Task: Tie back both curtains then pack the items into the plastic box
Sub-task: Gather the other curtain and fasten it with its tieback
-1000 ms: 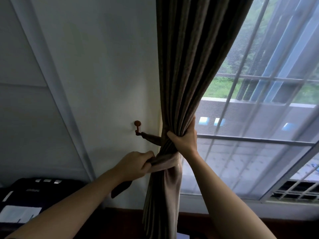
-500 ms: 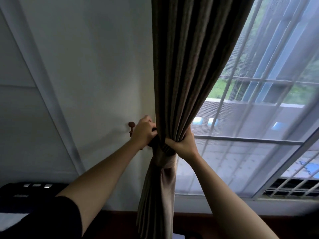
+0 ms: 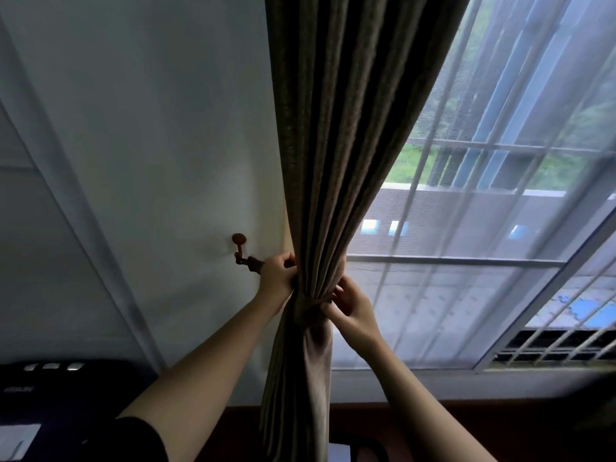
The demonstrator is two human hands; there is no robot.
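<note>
1. The curtain [image 3: 333, 161], heavy brown woven cloth in deep pleats, hangs gathered at the window's left edge, cinched by a matching fabric tieback [image 3: 310, 306].
2. The left hand [image 3: 276, 278] grips the tieback beside the wall hook [image 3: 239, 241]. The right hand [image 3: 350, 303] pinches band and folds on the window side.
3. Best done by checking the loop sits on the hook, levelling the band, and tucking in stray pleats.
4. The hook is small, dark and round-knobbed, on a smooth pale wall [image 3: 150, 145].

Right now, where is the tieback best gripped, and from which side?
Probably on the free stretch of tieback between wall hook and gathered curtain, coming from the wall side, where the left hand grips it. Around the curtain it lies tight against the folds; the right hand only pinches there.
</note>
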